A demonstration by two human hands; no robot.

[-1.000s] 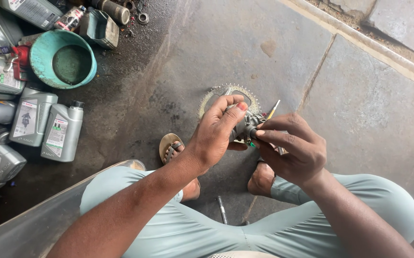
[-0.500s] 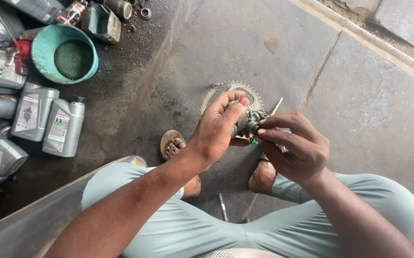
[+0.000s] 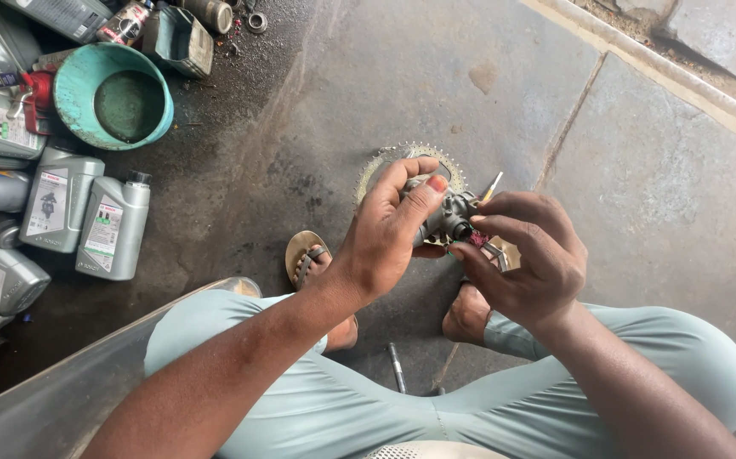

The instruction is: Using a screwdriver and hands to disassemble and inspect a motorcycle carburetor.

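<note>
My left hand grips a small grey metal engine part, like a carburettor, held above my knees. My right hand is closed on a thin tool with a pale tip and presses it against the part's right side. A small brass-coloured piece shows at my right fingers. A toothed chain sprocket lies flat on the floor just behind both hands, partly hidden by them.
Grey oil bottles stand and lie at the left beside a teal bowl of dark liquid. My sandalled feet rest on the stained concrete. A metal rod lies between my legs. A raised curb runs along the upper right.
Both hands stay together on the part; the fingers shift slightly while working it. The view has drifted a little.
</note>
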